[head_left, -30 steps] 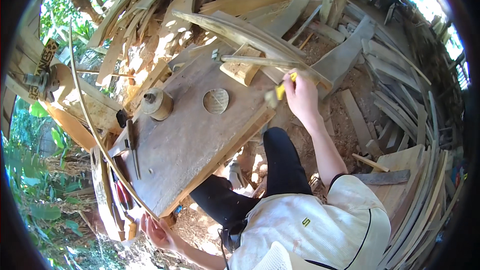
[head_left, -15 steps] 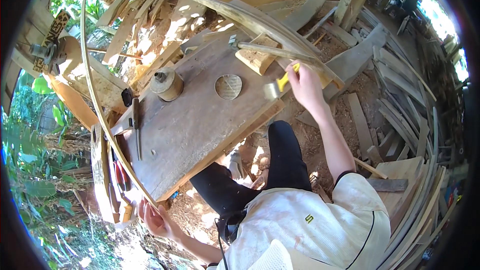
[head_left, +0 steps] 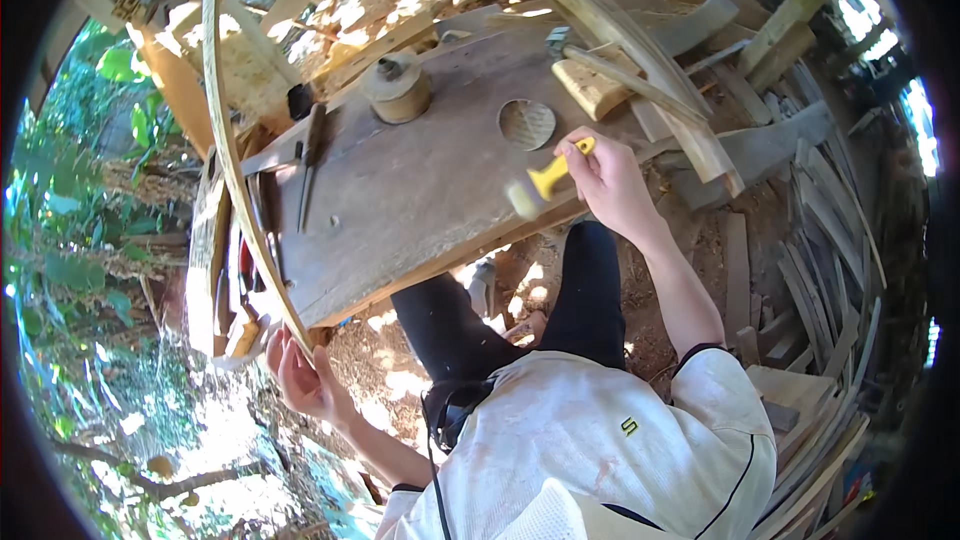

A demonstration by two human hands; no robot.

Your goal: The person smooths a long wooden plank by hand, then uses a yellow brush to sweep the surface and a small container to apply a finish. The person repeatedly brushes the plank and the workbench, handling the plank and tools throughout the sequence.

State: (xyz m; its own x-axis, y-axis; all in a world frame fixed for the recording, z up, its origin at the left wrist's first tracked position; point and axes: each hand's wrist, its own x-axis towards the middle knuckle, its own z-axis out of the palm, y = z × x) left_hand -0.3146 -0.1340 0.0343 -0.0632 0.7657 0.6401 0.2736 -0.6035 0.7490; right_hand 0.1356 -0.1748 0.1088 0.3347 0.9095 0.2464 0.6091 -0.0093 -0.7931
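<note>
My left hand (head_left: pixel 303 376) is closed around the near end of a long, thin, curved wooden strip (head_left: pixel 224 130). The strip rises past the left end of the wooden bench (head_left: pixel 420 190) and runs out of view at the top. In my right hand (head_left: pixel 612 186) is a paintbrush (head_left: pixel 549 178) with a yellow handle, its pale bristles blurred and pointing left over the bench's near edge. Just beyond the brush, a small round dish (head_left: pixel 527 125) lies on the bench. Farther left stands a squat round pot (head_left: pixel 398 90) with a dark knob on top.
A slim dark-handled tool (head_left: pixel 310 170) lies at the bench's left end. Several more tools, one with red handles (head_left: pixel 246 262), are beside it. A wooden block (head_left: pixel 595 83) and long boards (head_left: pixel 625 45) rest at the far right. Wood offcuts (head_left: pixel 815 280) are stacked on the right.
The view has shifted, so the bench sits higher and farther right. My right hand has brought the brush nearer to me and leftward relative to the dish. My left hand still holds the strip.
</note>
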